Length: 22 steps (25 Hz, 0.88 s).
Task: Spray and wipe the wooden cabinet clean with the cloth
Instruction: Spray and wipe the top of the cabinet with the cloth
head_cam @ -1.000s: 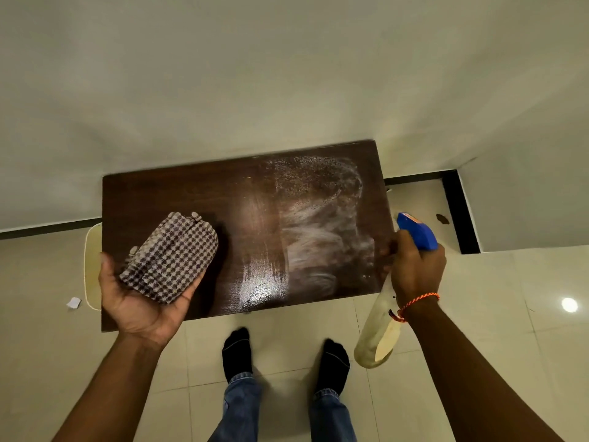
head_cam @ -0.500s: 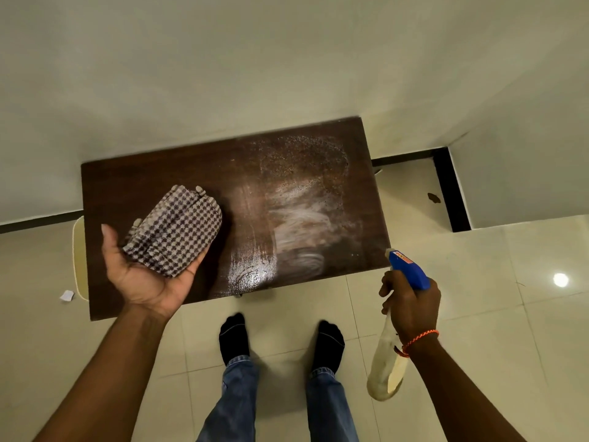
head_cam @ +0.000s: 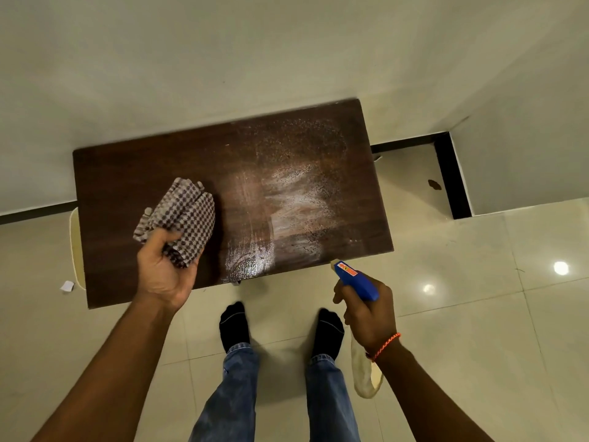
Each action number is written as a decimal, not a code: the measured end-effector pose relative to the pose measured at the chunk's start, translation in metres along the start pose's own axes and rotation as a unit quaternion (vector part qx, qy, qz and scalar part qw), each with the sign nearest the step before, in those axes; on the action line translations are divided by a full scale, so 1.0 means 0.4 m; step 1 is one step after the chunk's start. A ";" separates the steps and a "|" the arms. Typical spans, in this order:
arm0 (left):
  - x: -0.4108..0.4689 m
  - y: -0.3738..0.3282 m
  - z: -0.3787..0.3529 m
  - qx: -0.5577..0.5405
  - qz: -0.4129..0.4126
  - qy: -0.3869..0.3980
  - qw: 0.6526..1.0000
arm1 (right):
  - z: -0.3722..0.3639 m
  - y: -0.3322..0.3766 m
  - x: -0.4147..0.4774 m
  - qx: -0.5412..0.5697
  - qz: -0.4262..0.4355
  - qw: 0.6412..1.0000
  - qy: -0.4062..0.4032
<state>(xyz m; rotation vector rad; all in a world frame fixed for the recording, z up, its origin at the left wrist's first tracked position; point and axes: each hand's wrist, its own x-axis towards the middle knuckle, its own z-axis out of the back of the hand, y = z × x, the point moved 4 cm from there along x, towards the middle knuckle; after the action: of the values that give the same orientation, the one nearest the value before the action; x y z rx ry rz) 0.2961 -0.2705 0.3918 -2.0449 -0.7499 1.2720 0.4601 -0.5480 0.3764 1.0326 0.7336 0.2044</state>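
Here, the left hand (head_cam: 165, 275) is gripping the cloth (head_cam: 183, 218) over the cabinet's (head_cam: 143, 173) left half; the right hand (head_cam: 369, 317) is clutching the spray bottle (head_cam: 357, 282) off its front edge.

Just my feet and a lot of beige tile down here

I'm standing in black socks (head_cam: 234, 327) and blue jeans (head_cam: 229, 397) on glossy cream floor tiles (head_cam: 478, 346), with two bright light reflections (head_cam: 561, 268) off to my right. A plain pale wall (head_cam: 223, 59) runs ahead, with a black skirting strip (head_cam: 452, 177) at its foot. A scrap of white paper (head_cam: 67, 286) lies at left, and there's a dark spot (head_cam: 434, 184) near the skirting.
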 end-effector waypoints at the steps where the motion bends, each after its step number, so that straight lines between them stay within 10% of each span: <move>1: -0.007 0.010 -0.005 0.010 -0.002 -0.011 1.000 | -0.001 -0.001 0.002 0.004 -0.003 1.000 -0.003; 12: -0.015 0.186 -0.021 0.380 -0.053 0.100 0.918 | 0.032 0.022 0.041 0.032 0.035 0.999 -0.022; 22: -0.009 0.220 -0.068 0.405 -0.127 0.098 0.900 | 0.043 0.093 0.112 0.101 0.087 0.990 -0.036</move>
<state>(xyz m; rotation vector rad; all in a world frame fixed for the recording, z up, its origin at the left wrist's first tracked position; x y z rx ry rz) 0.3324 -0.3363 0.3381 -1.3112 -0.2886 0.9723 0.5112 -0.5195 0.3922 1.2932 0.6074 0.2449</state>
